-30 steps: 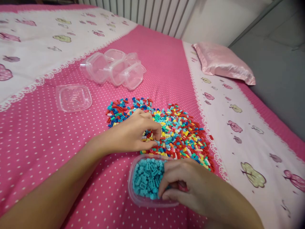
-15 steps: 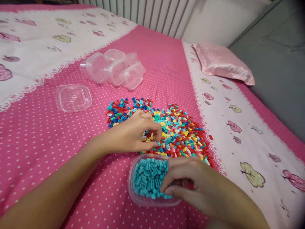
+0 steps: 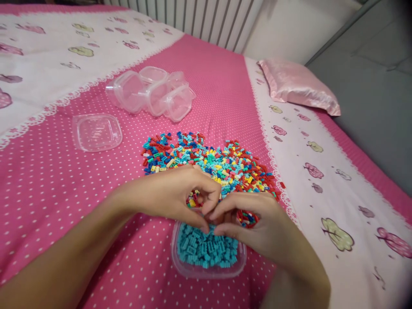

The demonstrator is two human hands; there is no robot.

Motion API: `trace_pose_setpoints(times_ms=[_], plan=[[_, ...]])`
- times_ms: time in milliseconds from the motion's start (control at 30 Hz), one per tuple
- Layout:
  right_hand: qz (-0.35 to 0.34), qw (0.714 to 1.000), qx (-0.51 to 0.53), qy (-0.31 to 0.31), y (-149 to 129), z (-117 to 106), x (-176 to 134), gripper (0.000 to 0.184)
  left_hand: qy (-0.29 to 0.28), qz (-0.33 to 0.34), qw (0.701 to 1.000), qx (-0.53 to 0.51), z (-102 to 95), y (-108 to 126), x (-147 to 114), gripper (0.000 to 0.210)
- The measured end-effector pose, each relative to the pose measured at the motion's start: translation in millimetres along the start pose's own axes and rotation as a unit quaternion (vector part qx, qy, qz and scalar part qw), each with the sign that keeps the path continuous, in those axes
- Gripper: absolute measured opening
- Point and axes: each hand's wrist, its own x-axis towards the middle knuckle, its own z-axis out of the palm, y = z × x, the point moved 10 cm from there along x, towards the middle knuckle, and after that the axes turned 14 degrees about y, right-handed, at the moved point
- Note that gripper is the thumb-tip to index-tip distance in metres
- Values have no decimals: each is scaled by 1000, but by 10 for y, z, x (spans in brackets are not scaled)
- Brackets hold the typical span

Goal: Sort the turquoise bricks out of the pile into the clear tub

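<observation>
A clear plastic container (image 3: 209, 273) holds a heap of small turquoise building bricks (image 3: 207, 248). Above its far edge my left hand (image 3: 180, 193) is curled, thumb and fingers bent toward a pinch. My right hand (image 3: 257, 219) meets it from the other side, its fingers drawn in too and the fingertips almost touching those of the left. Whatever lies between the fingertips is hidden or too small to make out. Just beyond both hands spreads a pile of mixed small building bricks (image 3: 231, 163), in red, blue, yellow, green and white, partly covered by the hands.
Several clear empty containers (image 3: 154, 94) lie stacked and tipped together farther back. To the left a clear lid (image 3: 98, 132) rests flat on the pink dotted bedsheet (image 3: 48, 189). A pink satin pillow (image 3: 299, 86) leans near the grey headboard (image 3: 370, 86).
My left hand has come from the brick pile back toward the container. My right hand has lifted from the turquoise bricks and moved up beside the left.
</observation>
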Motion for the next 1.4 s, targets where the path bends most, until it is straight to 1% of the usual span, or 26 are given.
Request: trace_pose_setpoints(times_ms=[133, 233, 333, 433, 500, 600, 667, 767, 867, 967, 1067, 1133, 1200, 1300, 1400], plan=[[-24, 999, -19, -21, -29, 39, -14, 12, -5, -13, 1000, -7, 18, -20, 3, 28], [-38, 999, -22, -18, -37, 40, -5, 17, -2, -22, 1000, -7, 24, -41, 7, 26], [-48, 999, -22, -11, -51, 47, -5, 17, -7, -20, 1000, -4, 22, -68, -2, 26], [-43, 999, -27, -19, -57, 97, -22, 13, -1, -4, 1000, 19, -53, -98, -12, 23], [-40, 998, -45, -27, -65, 154, -32, 12, 33, 5, 999, 40, -178, -121, -3, 19], [-46, 996, -71, -42, -86, 281, -40, 14, 118, -12, 990, 72, -412, -183, 16, 13], [-54, 993, -87, -53, -92, 376, -41, 15, 149, -27, 984, 91, -483, -214, 19, 11], [-60, 989, -124, -58, -68, 481, -33, 17, 150, -25, 983, 103, -456, -209, 27, 10], [-71, 984, -151, -57, -54, 540, -26, 17, 149, -12, 983, 104, -417, -186, 30, 12], [-79, 984, -150, -54, -67, 558, -31, 15, 148, -7, 983, 107, -404, -186, 30, 12], [-89, 987, -117, -70, -96, 573, -58, 11, 150, -8, 983, 109, -408, -192, 26, 13], [-94, 987, -107, -70, -102, 554, -64, 10, 150, -7, 983, 108, -409, -189, 25, 12], [-92, 987, -119, -59, -83, 522, -53, 10, 150, -6, 983, 108, -410, -183, 26, 12], [-89, 983, -145, -70, -47, 539, -46, 10, 153, -7, 982, 111, -420, -183, 31, 11], [-103, 978, -167, -73, -69, 557, -44, 9, 159, -7, 981, 114, -431, -193, 34, 10]])
